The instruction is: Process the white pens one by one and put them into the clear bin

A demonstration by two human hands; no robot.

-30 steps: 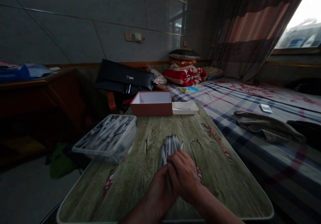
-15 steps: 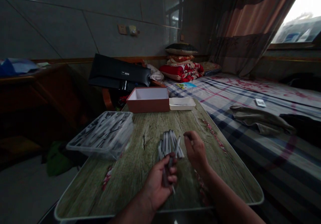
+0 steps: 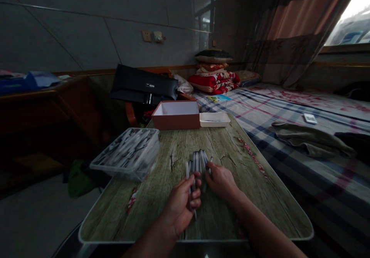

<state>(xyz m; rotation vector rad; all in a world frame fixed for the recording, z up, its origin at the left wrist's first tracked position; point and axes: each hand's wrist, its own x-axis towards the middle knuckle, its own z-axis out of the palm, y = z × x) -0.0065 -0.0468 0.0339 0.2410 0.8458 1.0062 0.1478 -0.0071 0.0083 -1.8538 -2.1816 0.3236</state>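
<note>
the work is looking like it is in an early part: a small bundle of slender, pen-like sticks (image 3: 199, 158) is lying near the middle of the wood-patterned table (image 3: 144, 223), mostly side by side with dark tips pointing away from the person, while many more are filling the clear container (image 3: 148, 158) by the table's left edge. at the far end, the brown box (image 3: 175, 123) is showing its pale inner wall but hiding its floor, and the white tray (image 3: 214, 124) beside it is holding something thin. the left hand (image 3: 182, 202) is turning its palm inward, fingers curling closed around at least one pale stick (image 3: 187, 169) that is jutting out above and below the fist; how many it is holding cannot be told. the right hand (image 3: 222, 181) is lying low, palm down, at the right side of the bundle, its thumb and index finger meeting the sticks there; whether they are pinching one is not showing clearly. both forearms (image 3: 256, 223) are slanting inward from the near edge, the hands lying close together but apart.
</note>
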